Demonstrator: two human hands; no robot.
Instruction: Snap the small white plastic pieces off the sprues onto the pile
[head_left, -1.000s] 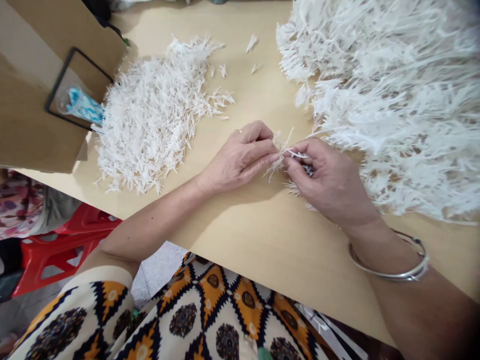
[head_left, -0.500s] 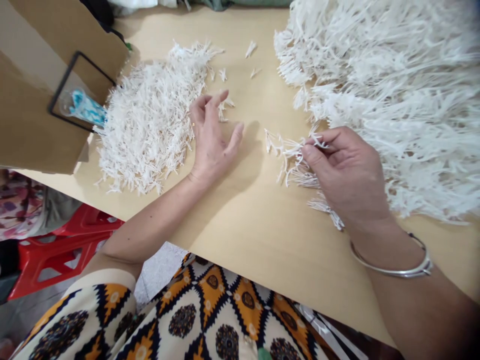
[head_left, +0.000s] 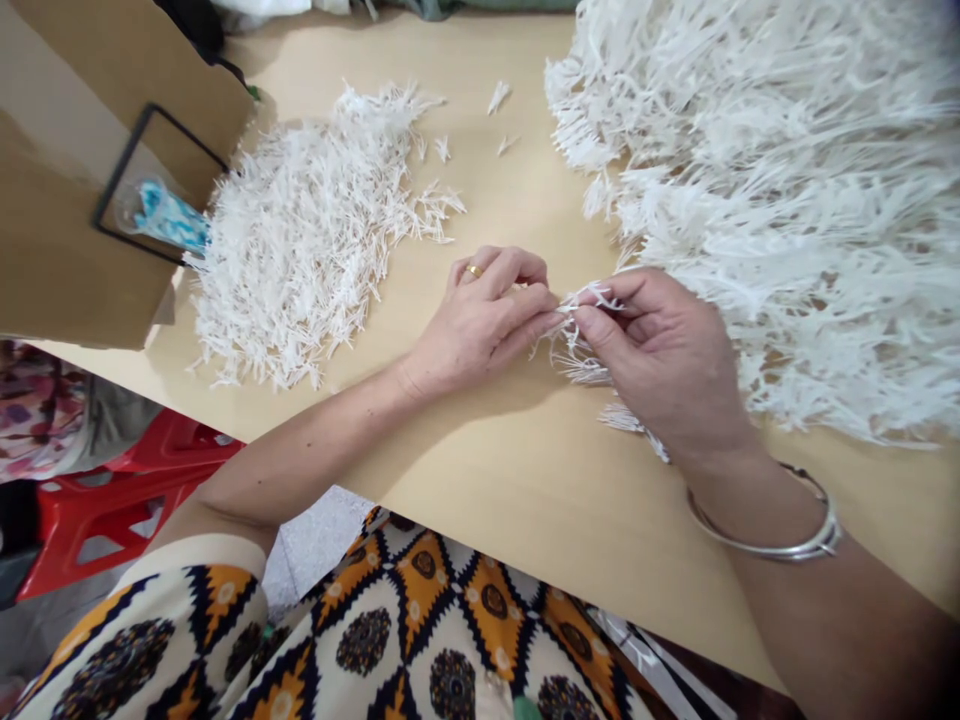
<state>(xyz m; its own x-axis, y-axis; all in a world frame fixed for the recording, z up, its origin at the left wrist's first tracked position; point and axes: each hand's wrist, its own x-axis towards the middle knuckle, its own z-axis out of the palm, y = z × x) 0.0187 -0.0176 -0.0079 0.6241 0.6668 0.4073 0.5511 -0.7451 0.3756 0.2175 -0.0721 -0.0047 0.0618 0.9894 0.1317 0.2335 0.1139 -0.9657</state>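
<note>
In the middle of the table, my left hand (head_left: 487,320) pinches the left end of a white branched sprig (head_left: 574,302), thin and plastic-looking. My right hand (head_left: 664,365), a silver bangle at its wrist, grips the same sprig between thumb and forefinger. Just under the right hand, more white sprigs (head_left: 585,368) lie loose or hang; which of them join the held one I cannot tell. Left of my hands lies a pile of small white sprigs (head_left: 289,240). A larger heap of long white branching strands (head_left: 795,220) spreads behind and right of my right hand.
A cardboard box (head_left: 52,200) with a black wire frame (head_left: 112,170) and a blue-and-white item (head_left: 172,218) stands at the left. A few single sprigs (head_left: 499,96) lie between the piles. Red stools (head_left: 127,500) stand below the table's left edge.
My left hand has moved right and down from beside the small pile, closing its fingers on the sprig. My right hand has shifted slightly left with its hold kept.
</note>
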